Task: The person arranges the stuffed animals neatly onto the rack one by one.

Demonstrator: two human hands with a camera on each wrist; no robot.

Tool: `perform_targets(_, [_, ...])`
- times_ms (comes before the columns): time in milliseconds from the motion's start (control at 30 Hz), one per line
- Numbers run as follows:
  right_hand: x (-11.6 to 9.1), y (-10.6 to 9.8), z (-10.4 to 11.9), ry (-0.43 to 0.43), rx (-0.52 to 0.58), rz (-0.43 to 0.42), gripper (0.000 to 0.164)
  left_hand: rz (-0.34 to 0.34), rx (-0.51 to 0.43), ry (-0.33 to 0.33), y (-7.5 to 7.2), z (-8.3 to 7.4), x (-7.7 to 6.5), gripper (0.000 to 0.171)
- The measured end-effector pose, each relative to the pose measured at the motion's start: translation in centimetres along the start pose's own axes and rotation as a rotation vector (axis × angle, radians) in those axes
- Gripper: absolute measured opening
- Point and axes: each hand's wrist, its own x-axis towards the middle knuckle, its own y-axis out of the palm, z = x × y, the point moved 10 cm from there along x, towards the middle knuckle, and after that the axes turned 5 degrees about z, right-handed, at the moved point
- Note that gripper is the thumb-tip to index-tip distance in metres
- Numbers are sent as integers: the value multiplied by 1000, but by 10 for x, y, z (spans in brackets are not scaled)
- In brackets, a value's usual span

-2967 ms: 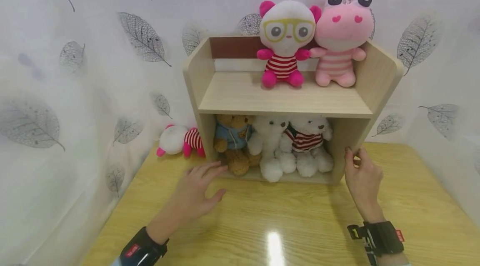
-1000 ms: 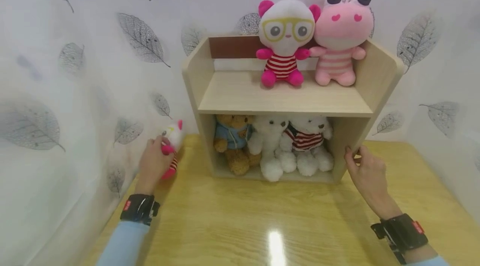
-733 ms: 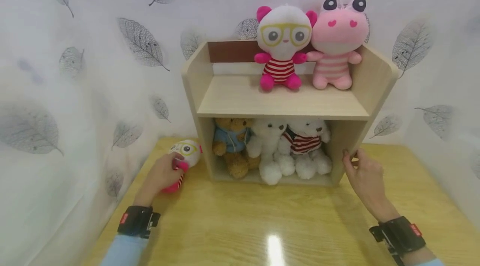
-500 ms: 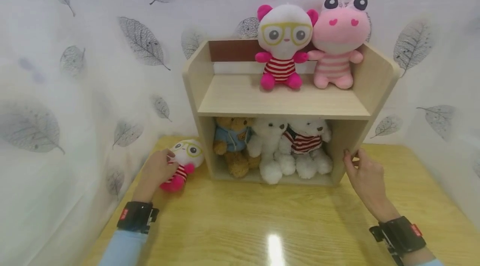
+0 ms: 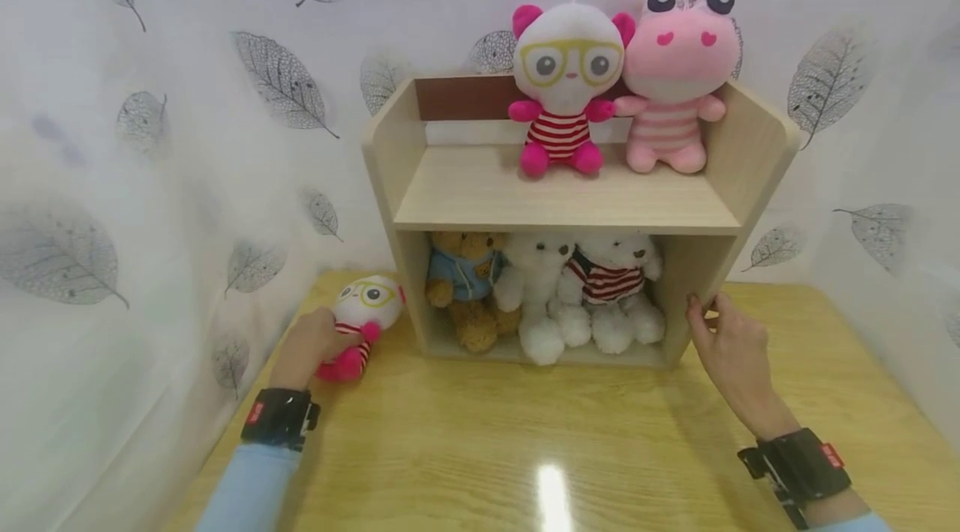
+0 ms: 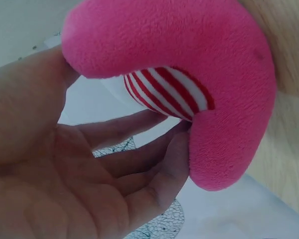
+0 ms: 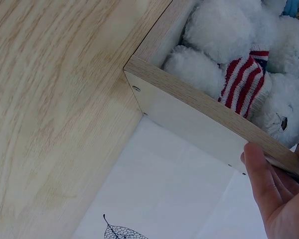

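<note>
My left hand (image 5: pixel 309 347) grips a small plush panda (image 5: pixel 378 308) with yellow glasses, a red-striped body and pink limbs, on the table left of the shelf. In the left wrist view its pink feet (image 6: pixel 229 99) face the camera, thumb on one side and fingers on the other. My right hand (image 5: pixel 738 355) pinches the front edge of the wooden shelf's (image 5: pixel 525 198) right side panel. In the right wrist view the fingers (image 7: pixel 261 174) lie against that panel's outer face. A brown bear (image 5: pixel 480 323) and two white bears fill the lower compartment.
On the upper board sit a larger plush panda (image 5: pixel 566 65) and a pink plush hippo (image 5: pixel 678 57), towards the right. The shelf stands on a yellow wood table (image 5: pixel 465 449). Leaf-patterned white sheeting (image 5: pixel 187 182) hangs behind and close along the left side.
The small panda lay sideways beside the shelf. My left hand left the shelf's lower left corner, took hold of it, and turned it face forward. The right hand stayed on the panel.
</note>
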Motion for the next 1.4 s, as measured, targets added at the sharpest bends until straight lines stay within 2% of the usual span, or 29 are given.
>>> perform_targets(300, [0,1,-1,7,2,6,11,115,-38,1,5,7,4,53])
perform_targets(467, [0,1,-1,1,-5,5,12,129,-18,8,7,7,4,62])
perform_targets(600, [0,0,-1,7,-3,-1,12,91,-8,26,6,9,6,70])
perform_targets(733, [0,0,-2,13,-1,-3,12,46,-38,34,5,13,4,77])
perform_targets(933, [-1,1,-2,20,2,2,11,35,-165,-20,11,33,-2,87])
perform_targets(1133, [-1,1,-1,28,11,1,11,-2,-279,-72,13,52,-18,99])
perform_targets(1233, [-1,0,-1,28,12,-8,11,-71,-323,-74,6,54,-28,99])
perform_targets(1400, [-2,-1,-2,23,4,-14,11,-235,-402,-77,-12,53,-46,86])
